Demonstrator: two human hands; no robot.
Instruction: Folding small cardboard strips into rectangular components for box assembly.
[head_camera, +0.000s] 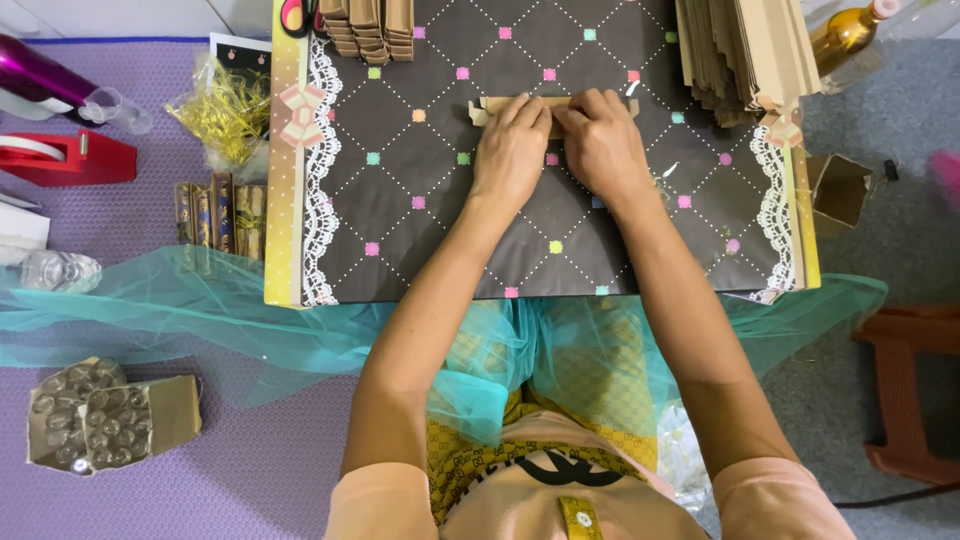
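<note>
Teal tulle (250, 300) over lap, nearest | dark dotted board (450, 220) as work surface | left hand (510, 150) and right hand (603, 145) side by side, fingertips pinching and pressing flat brown cardboard strip (500, 104) at board's far middle | strip looks light, thin, creasable; best held by edges | kraft stacks (745, 50) beyond

Two bare hands, left hand (511, 150) and right hand (602, 145), press one flat brown cardboard strip (497, 104). Two stacks of folded brown cardboard pieces sit far: left stack (368, 27), right stack (745, 55). One red tape dispenser (68, 158) lies left.
</note>
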